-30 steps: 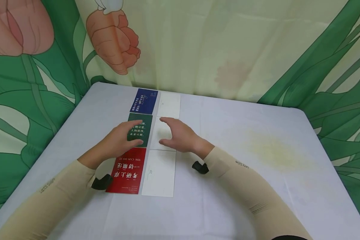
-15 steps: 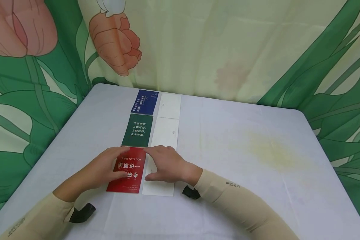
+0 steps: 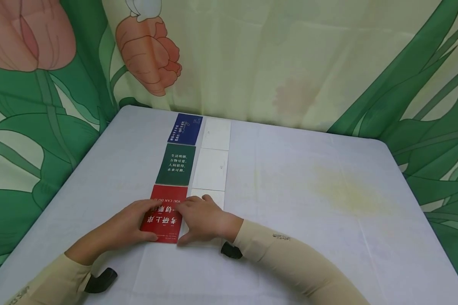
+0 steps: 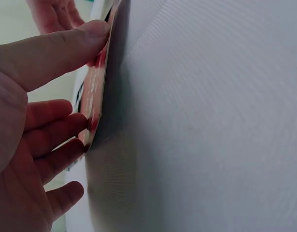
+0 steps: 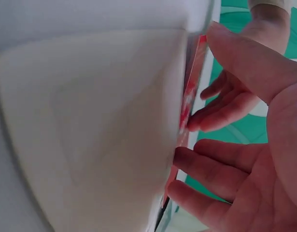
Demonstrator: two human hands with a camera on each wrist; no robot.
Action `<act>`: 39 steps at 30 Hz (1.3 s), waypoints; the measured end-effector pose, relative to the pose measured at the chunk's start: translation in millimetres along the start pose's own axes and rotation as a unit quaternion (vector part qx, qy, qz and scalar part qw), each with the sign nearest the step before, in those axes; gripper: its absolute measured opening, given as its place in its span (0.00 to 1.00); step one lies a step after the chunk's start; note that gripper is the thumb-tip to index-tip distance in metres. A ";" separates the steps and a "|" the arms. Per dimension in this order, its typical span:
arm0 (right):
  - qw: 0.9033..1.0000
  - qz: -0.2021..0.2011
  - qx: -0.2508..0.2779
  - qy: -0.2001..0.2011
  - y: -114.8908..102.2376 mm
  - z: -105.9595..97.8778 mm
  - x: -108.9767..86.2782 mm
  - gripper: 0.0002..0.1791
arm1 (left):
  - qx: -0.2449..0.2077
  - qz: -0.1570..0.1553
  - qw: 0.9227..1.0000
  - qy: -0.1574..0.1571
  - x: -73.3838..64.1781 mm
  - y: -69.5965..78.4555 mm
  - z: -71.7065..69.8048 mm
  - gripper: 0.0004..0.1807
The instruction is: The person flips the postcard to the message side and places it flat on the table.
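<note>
A red postcard point(image 3: 162, 224) with white lettering lies at the near end of a column of postcards. My left hand point(image 3: 129, 224) is at its left side, with thumb and fingers spread along the edge. From the other side my right hand point(image 3: 204, 220) reaches the red postcard's right edge, fingers loosely bent, and covers most of a white postcard point(image 3: 213, 196). In the left wrist view the left thumb point(image 4: 92, 36) touches one end of the red postcard's edge and the fingertips meet it lower down. The right fingertips point(image 5: 182, 157) also touch its edge in the right wrist view.
Beyond the red postcard lie a green postcard point(image 3: 177, 165) and a blue postcard point(image 3: 185, 129). Two white postcards, one middle point(image 3: 210, 169) and one far point(image 3: 216, 134), run alongside. A white cloth covers the table point(image 3: 309, 212); a floral curtain point(image 3: 244, 63) hangs behind.
Both hands have come back from the green postcard toward me and closed in on the sides of the red postcard. The green postcard is uncovered again.
</note>
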State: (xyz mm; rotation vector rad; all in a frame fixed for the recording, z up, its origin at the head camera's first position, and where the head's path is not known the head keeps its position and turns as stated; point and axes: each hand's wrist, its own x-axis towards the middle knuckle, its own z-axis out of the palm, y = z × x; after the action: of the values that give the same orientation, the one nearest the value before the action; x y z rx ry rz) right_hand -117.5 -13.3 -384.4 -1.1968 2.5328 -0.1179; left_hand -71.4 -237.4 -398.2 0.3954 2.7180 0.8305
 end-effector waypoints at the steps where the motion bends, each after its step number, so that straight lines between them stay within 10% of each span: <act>1: 1.000 0.001 -0.006 -0.003 -0.7 1.0 0.4 0.48 | -0.001 0.000 1.000 -0.002 -0.5 -0.5 0.2 0.53; 18: 1.000 -0.002 -0.020 0.008 -6.6 4.6 0.4 0.41 | -0.009 0.014 1.000 -0.017 -7.8 -4.8 -3.9 0.50; 26: 0.999 0.012 -0.013 0.050 -4.0 5.1 8.7 0.22 | -0.041 0.014 0.999 -0.015 -11.0 -11.9 -4.7 0.46; 39: 0.987 -0.034 0.112 0.106 2.8 -4.5 6.4 0.16 | -0.014 0.016 0.992 0.121 -8.9 -11.4 -6.5 0.21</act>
State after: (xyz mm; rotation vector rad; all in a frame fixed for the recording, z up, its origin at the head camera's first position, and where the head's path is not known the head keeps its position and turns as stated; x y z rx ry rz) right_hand -124.8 -16.6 -382.5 -1.2374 2.5705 -0.5599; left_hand -67.4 -252.6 -398.0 0.3538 2.9247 0.9815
